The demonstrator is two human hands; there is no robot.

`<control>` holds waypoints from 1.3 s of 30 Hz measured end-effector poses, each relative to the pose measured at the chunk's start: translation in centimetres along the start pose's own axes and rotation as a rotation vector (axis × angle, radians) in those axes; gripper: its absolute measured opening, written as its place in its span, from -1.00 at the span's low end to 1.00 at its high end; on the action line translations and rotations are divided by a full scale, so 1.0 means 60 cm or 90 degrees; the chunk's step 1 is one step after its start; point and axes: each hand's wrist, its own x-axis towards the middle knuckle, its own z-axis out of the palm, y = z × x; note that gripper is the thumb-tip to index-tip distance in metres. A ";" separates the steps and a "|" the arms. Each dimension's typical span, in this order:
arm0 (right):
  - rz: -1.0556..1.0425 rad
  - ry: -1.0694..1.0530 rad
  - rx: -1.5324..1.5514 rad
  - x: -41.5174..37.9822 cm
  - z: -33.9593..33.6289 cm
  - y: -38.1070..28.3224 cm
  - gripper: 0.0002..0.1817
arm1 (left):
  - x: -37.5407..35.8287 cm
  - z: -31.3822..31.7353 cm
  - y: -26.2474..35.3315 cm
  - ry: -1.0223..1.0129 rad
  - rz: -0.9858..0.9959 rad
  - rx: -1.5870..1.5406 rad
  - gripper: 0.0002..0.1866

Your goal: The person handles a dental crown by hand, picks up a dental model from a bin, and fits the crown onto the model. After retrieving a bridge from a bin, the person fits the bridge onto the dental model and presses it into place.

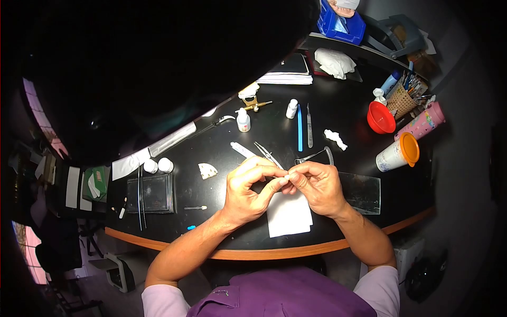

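My left hand and my right hand meet fingertip to fingertip above a white paper sheet on the black table. Between the pinched fingers sits something very small; what it is I cannot make out. Metal tweezers lie just beyond the hands, pointing toward them. A white tooth-like model rests left of my left hand.
Small white bottles stand at the back with a blue tool and a scalpel-like blade. Right side holds a red bowl, an orange-lidded cup, a tool basket. A dark glass slab lies left.
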 end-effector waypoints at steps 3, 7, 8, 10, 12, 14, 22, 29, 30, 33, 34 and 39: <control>-0.021 -0.007 0.007 0.000 0.000 -0.001 -0.74 | -0.001 0.000 -0.003 0.004 0.001 -0.006 -0.85; -0.029 -0.011 0.000 0.000 -0.002 -0.002 -0.75 | -0.002 0.001 -0.003 0.011 -0.009 -0.020 -0.86; -0.030 -0.013 0.001 0.000 -0.002 -0.001 -0.76 | -0.002 0.001 -0.003 0.013 -0.014 -0.023 -0.86; -0.031 -0.017 0.007 -0.001 -0.003 -0.001 -0.78 | -0.002 0.001 -0.002 0.012 -0.024 -0.034 -0.86; -0.032 -0.021 0.017 -0.002 -0.002 -0.004 -0.81 | -0.002 0.001 -0.002 0.012 -0.027 -0.035 -0.86; -0.022 -0.022 0.030 -0.004 -0.001 -0.007 -0.82 | -0.003 0.000 -0.004 0.011 -0.022 -0.028 -0.86; -0.013 -0.027 0.046 -0.004 -0.001 -0.010 -0.84 | -0.002 -0.003 -0.001 0.002 -0.017 -0.040 -0.84; 0.019 -0.036 0.036 -0.001 -0.006 -0.009 -0.82 | -0.002 -0.004 0.002 -0.008 -0.022 -0.035 -0.81; 0.019 -0.037 0.041 -0.001 -0.006 -0.008 -0.81 | -0.001 -0.004 0.003 -0.007 -0.021 -0.032 -0.81; 0.018 -0.042 0.044 0.000 -0.006 -0.007 -0.81 | -0.001 -0.004 0.003 -0.006 -0.014 -0.018 -0.81; 0.019 -0.041 0.046 0.000 -0.006 -0.007 -0.81 | -0.001 -0.005 0.002 -0.006 -0.009 -0.011 -0.81; 0.029 -0.036 0.050 -0.001 -0.004 -0.008 -0.81 | 0.000 -0.001 0.003 0.002 -0.004 -0.019 -0.82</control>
